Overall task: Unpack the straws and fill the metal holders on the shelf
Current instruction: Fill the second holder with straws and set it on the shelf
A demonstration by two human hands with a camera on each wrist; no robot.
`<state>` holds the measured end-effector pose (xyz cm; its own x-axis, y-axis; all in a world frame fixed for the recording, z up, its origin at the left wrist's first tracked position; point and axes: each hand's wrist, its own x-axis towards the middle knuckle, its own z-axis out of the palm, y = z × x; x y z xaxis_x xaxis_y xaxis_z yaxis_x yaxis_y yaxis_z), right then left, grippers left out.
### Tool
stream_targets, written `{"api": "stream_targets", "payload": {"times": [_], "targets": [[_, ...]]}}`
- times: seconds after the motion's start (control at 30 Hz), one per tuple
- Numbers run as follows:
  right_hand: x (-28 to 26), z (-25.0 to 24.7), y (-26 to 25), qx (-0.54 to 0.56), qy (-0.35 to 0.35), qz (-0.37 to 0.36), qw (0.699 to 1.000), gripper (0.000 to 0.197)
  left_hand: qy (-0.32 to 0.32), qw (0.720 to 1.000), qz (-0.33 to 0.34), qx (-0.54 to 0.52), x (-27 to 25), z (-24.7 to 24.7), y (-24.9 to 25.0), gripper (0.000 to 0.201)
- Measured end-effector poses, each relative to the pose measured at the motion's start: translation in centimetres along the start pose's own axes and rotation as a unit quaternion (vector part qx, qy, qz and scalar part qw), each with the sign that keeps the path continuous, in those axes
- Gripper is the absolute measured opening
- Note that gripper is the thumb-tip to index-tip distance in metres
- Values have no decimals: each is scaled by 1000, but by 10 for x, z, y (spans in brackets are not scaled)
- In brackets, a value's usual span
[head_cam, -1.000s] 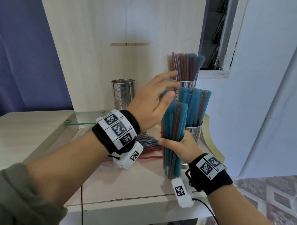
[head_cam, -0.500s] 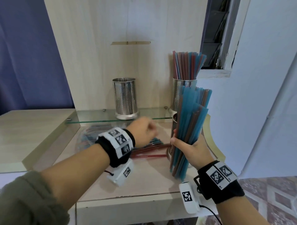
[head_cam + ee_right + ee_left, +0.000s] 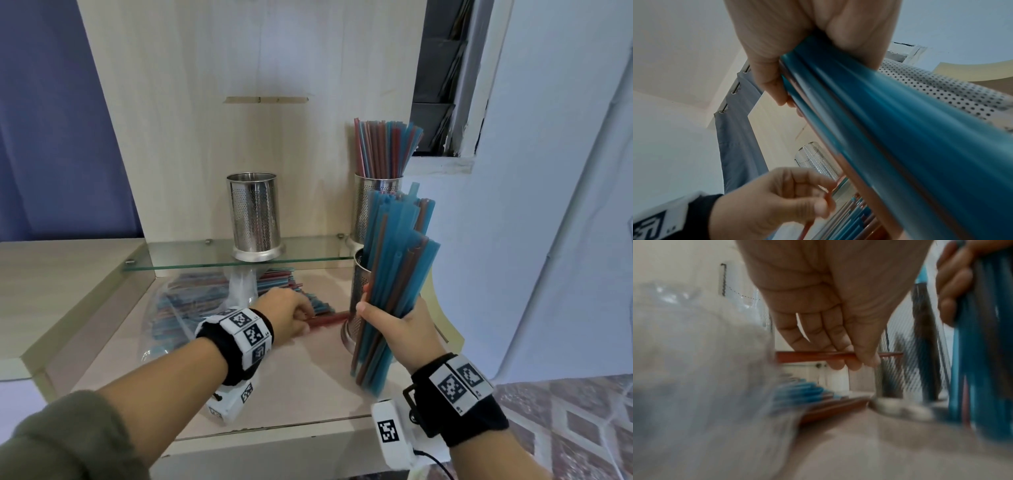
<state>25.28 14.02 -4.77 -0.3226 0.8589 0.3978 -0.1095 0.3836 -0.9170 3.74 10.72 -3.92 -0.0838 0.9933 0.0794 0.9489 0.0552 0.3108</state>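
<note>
My right hand [image 3: 394, 329] grips a thick bundle of blue and brown straws [image 3: 394, 281], held upright and tilted slightly right, in front of a perforated metal holder [image 3: 359, 301] on the lower surface. In the right wrist view the bundle [image 3: 900, 129] fills the frame. My left hand [image 3: 294, 315] is low on that surface and pinches a red straw [image 3: 813, 356] between thumb and fingers. On the glass shelf [image 3: 191, 260] an empty metal holder [image 3: 255, 216] stands in the middle, and a holder full of straws [image 3: 376, 202] stands at the right.
A crumpled clear plastic bag with several loose straws [image 3: 191, 301] lies under the glass shelf, left of my left hand. The wooden back panel [image 3: 239, 120] rises behind the shelf. A white wall [image 3: 531, 240] closes the right side.
My left hand dropped from the top of the bundle to the lower surface and took hold of a red straw. The right hand shifted the bundle slightly right and tilted it.
</note>
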Motion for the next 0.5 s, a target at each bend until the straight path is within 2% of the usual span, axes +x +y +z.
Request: {"api": "stream_targets", "payload": {"times": [0.07,0.2,0.33,0.43,0.5], "targets": [[0,0,0,-1,6,0,1000,11,49,995,29,-79,-3,-9,5,25],[-1,5,-2,11,2,-10,1000,11,125,975,92,-162,-11,-22,18,23],[2,11,-1,-2,-8,-10,1000,15,210,920,130,-305,-24,-45,40,15],[3,16,-3,-3,-23,-6,1000,15,161,865,118,-461,-31,-50,57,16],[2,19,-5,-4,-32,-10,999,17,147,850,112,-494,-32,-43,62,19]]}}
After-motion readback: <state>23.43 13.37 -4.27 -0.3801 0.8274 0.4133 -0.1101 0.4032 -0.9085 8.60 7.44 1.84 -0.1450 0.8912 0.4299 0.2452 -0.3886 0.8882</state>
